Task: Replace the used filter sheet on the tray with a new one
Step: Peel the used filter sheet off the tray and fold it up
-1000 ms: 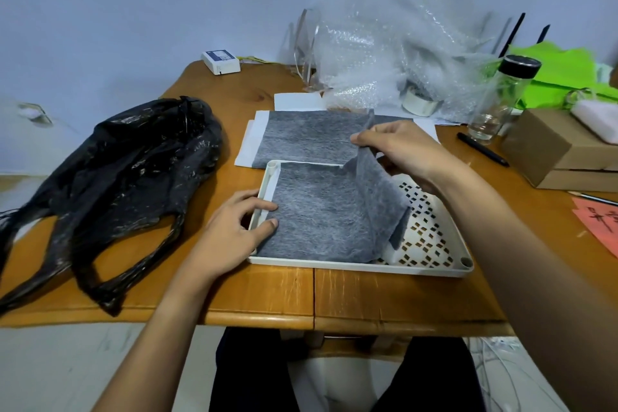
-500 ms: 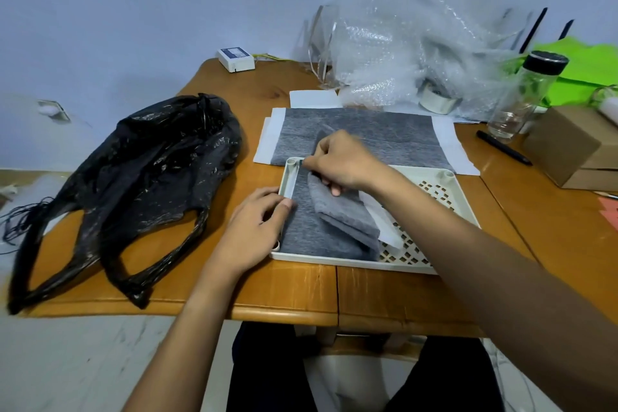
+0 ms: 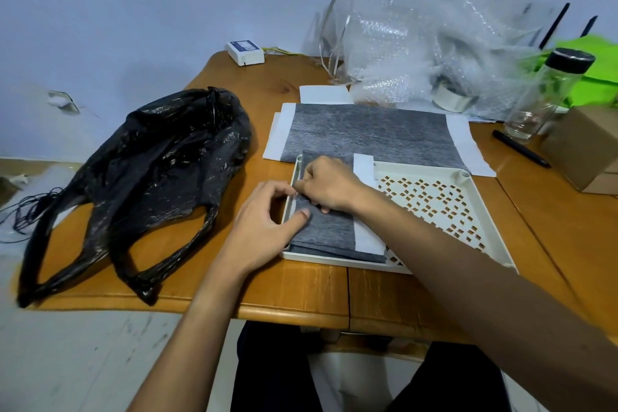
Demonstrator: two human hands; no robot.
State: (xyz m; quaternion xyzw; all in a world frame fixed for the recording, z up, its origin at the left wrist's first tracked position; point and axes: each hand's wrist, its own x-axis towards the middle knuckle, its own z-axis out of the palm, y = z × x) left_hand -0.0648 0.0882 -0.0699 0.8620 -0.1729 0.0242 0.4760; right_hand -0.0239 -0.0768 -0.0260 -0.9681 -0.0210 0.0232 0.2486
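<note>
A white perforated tray point(image 3: 481, 211) lies on the wooden table in front of me. The used grey filter sheet point(image 3: 329, 231) is folded over onto the tray's left third, its white edge strip showing. My right hand point(image 3: 329, 186) rests on the fold with fingers curled and pinching the sheet's left edge. My left hand point(image 3: 267, 221) is at the tray's left rim, its thumb pressing on the grey sheet. A new grey filter sheet point(image 3: 371, 132) with white margins lies flat just behind the tray.
An open black plastic bag point(image 3: 157, 170) lies left of the tray. Bubble wrap point(image 3: 418, 53), a tape roll point(image 3: 453, 99), a glass jar point(image 3: 548, 94), a pen point(image 3: 520, 147) and a cardboard box point(image 3: 588, 150) crowd the back right. A small white box point(image 3: 244, 52) sits at the far edge.
My right hand has carried the sheet's right side leftward, folding it over onto the tray's left part and pressing it down. The perforated floor is now exposed. My left hand stayed at the rim.
</note>
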